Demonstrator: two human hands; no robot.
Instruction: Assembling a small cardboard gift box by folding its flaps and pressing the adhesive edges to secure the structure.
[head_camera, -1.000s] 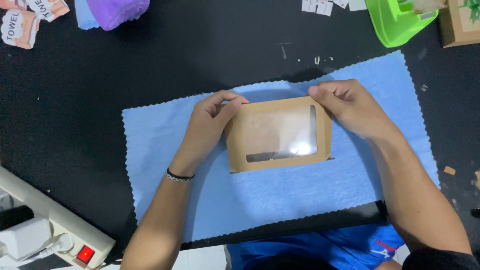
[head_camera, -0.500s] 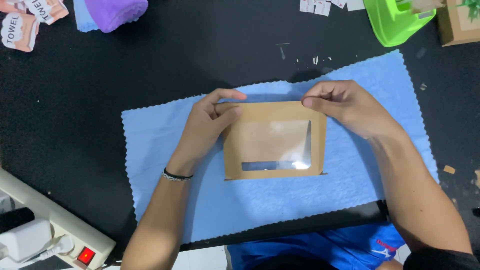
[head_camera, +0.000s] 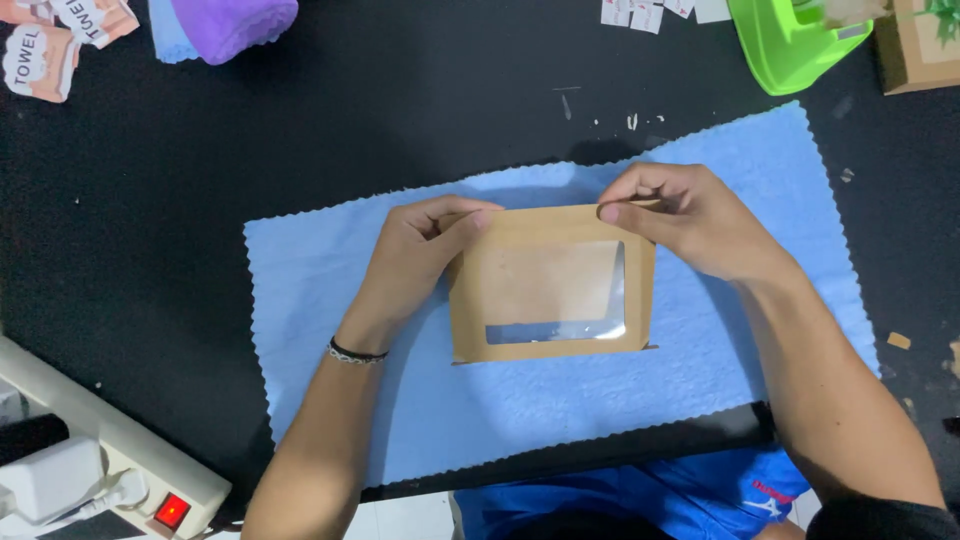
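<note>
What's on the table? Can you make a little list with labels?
left hand: pinches the pouch's top left corner
right hand: pinches the pouch's top right corner
pouch: brown paper, clear window, lying on the cloth
cloth: light blue, wavy edges, spread flat
table: black
far left: purple roll
far right: green plastic thing
near left: white power strip with red switch

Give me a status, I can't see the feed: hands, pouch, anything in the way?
Left hand and right hand pinch the top edge of the brown window pouch. Pouch lies over blue cloth. Nothing in the way.
</note>
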